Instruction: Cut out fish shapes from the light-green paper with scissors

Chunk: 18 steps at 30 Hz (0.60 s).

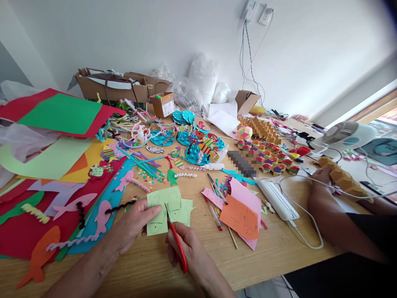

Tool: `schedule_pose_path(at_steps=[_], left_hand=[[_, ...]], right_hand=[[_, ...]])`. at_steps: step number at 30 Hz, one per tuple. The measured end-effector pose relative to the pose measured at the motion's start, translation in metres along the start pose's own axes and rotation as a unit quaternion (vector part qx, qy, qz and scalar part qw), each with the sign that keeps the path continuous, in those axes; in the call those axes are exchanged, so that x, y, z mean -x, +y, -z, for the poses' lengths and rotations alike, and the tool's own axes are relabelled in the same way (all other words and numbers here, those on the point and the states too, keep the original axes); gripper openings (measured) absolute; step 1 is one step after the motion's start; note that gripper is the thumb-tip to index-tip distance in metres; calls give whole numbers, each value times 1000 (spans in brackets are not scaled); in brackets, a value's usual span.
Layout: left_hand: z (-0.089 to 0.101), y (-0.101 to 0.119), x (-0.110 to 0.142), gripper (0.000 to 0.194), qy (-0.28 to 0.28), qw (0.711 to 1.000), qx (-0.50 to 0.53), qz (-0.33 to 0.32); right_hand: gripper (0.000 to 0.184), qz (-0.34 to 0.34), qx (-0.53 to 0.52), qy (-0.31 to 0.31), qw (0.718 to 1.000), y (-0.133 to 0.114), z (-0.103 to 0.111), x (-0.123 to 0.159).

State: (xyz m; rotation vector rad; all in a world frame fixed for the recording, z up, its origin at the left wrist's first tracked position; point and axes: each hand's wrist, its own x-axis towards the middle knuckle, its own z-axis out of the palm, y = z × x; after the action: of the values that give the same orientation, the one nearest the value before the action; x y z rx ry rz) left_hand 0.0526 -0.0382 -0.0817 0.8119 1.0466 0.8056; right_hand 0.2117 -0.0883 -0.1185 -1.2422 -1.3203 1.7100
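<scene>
My left hand [134, 219] grips a sheet of light green paper [155, 225] between thumb and fingers. Fish-like outlines are drawn on it in dark lines. My right hand [189, 246] is closed round the red handles of a pair of scissors [180, 248]. The scissor blades point away from me and meet the paper near its middle, beside my left thumb. To the right lie an orange sheet [241, 217] with pencilled shapes and a pink sheet [245, 192] partly under it. Pink fish cutouts [102, 217] with fuzzy pipe cleaners lie left of my left hand.
A white power strip [277, 200] and its looping cable lie at right. Beyond it, a co-worker's hands [324, 176] hold a piece of egg carton [344, 178]. A white fan [344, 134] stands behind. Coloured sheets [18, 223] cover the left side; cardboard boxes [113, 89] line the wall.
</scene>
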Motion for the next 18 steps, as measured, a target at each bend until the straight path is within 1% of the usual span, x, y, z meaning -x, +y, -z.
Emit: schedule_pose_path(at_steps=[3, 5, 10, 14, 18], left_hand=[[-1, -5, 0, 33, -15, 999, -1, 34], [-2, -8, -1, 34, -22, 999, 4, 44], [-3, -10, -2, 37, -25, 997, 34, 60], [-5, -8, 0, 34, -30, 996, 47, 65], [-7, -8, 4, 29, -50, 994, 49, 79]], right_hand=[[58, 9, 3, 8, 1000, -1, 0, 0], [58, 10, 8, 11, 1000, -1, 0, 0], [59, 15, 10, 23, 1000, -1, -1, 1], [59, 14, 13, 36, 999, -2, -2, 2], [60, 14, 17, 38, 999, -3, -2, 2]])
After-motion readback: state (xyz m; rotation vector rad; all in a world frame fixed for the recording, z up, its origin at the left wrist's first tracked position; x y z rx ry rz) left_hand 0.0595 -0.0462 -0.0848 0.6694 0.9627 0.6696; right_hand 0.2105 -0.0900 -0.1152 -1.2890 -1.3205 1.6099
